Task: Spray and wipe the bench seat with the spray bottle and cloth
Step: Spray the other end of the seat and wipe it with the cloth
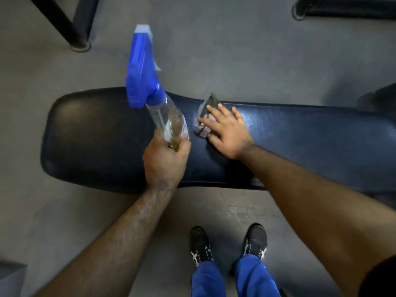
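Observation:
A dark blue padded bench seat (96,136) runs across the view from left to right. My left hand (165,161) grips the base of a clear spray bottle (167,118) with a blue trigger head, held above the seat and pointing away from me. My right hand (227,131) lies flat with straight fingers on a small dark grey cloth (209,103), pressing it onto the seat near its far edge. The seat surface to the right of the cloth looks wet and speckled.
Grey floor surrounds the bench. A black metal frame leg (70,28) stands at the far left, and another black frame base (342,7) at the far right. My feet in black shoes (229,245) stand on the near side of the bench.

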`<state>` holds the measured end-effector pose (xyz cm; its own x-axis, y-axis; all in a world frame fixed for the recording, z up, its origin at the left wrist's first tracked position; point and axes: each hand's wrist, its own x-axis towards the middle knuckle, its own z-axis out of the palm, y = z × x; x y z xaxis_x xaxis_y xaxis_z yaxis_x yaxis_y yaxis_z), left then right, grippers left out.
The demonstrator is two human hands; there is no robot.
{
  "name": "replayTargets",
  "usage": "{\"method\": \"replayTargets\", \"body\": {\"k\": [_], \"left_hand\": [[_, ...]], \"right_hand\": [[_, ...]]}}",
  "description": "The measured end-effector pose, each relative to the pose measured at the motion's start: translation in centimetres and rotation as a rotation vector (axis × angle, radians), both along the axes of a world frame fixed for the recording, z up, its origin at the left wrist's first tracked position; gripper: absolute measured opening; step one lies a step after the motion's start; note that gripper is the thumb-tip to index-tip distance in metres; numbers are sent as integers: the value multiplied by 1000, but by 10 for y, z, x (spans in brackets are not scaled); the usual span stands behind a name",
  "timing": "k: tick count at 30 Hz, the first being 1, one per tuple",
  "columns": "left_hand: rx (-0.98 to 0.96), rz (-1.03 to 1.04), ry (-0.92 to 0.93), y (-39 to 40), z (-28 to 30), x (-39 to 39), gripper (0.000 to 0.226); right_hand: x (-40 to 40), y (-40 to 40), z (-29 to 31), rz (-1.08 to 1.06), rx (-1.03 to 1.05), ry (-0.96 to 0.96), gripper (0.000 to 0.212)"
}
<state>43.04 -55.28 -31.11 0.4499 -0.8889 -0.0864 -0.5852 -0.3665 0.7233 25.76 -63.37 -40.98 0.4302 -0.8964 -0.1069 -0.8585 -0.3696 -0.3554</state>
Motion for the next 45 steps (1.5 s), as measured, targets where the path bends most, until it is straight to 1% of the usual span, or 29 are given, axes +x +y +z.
{"method": "replayTargets", "body": {"k": [3,4,6,7,8,9,10,12,13,14,15,16,17,18,19,21,22,24,26,29,31,32,33,34,37,38,40,42,45], "left_hand": [[5,-8,10,-5,2,10,35],[-3,7,-5,-4,3,11,34],[-26,30,-24,-4,4,13,33],[-32,38,-16,-2,6,14,33],[-30,43,3,-1,6,15,34],[-31,42,21,1,8,16,35],[-28,39,26,2,9,16,37],[-24,29,27,4,11,17,40],[-27,30,26,6,12,16,40],[-28,30,22,8,13,15,39],[-25,26,20,9,14,15,38],[-17,20,18,10,14,14,38],[-8,17,16,11,14,14,37],[0,18,19,13,13,15,36],[3,18,22,14,14,14,35],[2,13,19,18,14,14,34],[-1,10,15,21,14,14,33],[11,0,4,26,14,12,33],[24,-28,-5,33,17,8,32],[37,-50,-5,42,22,3,31],[41,-58,-5,50,25,1,33],[42,-75,-3,54,26,0,34],[52,-91,-6,58,28,-1,35],[67,-96,-11,63,31,-1,36],[98,-111,4,74,49,-6,36],[108,-122,7,78,57,-9,36],[124,-148,17,87,75,-18,35],[131,-180,28,98,94,-30,35],[165,-263,-23,116,121,-55,34]], "right_hand": [[20,-10,4,-349,64,29,63],[34,2,4,-328,74,37,64],[42,40,3,-14,17,-1,64],[29,55,1,148,-5,-10,62],[11,60,1,241,-19,-10,62],[-4,58,0,233,-48,3,62],[-12,55,-3,115,-59,20,63],[0,64,1,-229,21,57,65],[15,75,4,-266,28,58,66],[29,89,4,-180,5,25,67],[33,102,0,-28,-27,-6,68],[27,109,-2,129,-34,-15,69],[14,107,-1,231,-29,-10,72],[2,100,0,248,-38,12,75],[-7,95,-1,197,-29,46,80],[-8,102,2,-8,17,83,89],[-1,111,4,-39,34,67,89],[4,128,2,70,36,16,84],[-8,128,5,193,44,4,79],[-18,119,18,191,80,23,70],[-14,127,29,98,169,6,64],[-14,131,30,9,232,-23,61],[-13,137,37,-98,301,-102,58],[-9,141,49,-233,377,-236,53],[4,149,91,-812,668,-841,25],[5,152,105,-931,741,-952,26],[-4,164,133,-1012,796,-1035,31],[-20,181,163,-1040,775,-1059,35],[-49,212,206,-1090,720,-1076,32]]}}
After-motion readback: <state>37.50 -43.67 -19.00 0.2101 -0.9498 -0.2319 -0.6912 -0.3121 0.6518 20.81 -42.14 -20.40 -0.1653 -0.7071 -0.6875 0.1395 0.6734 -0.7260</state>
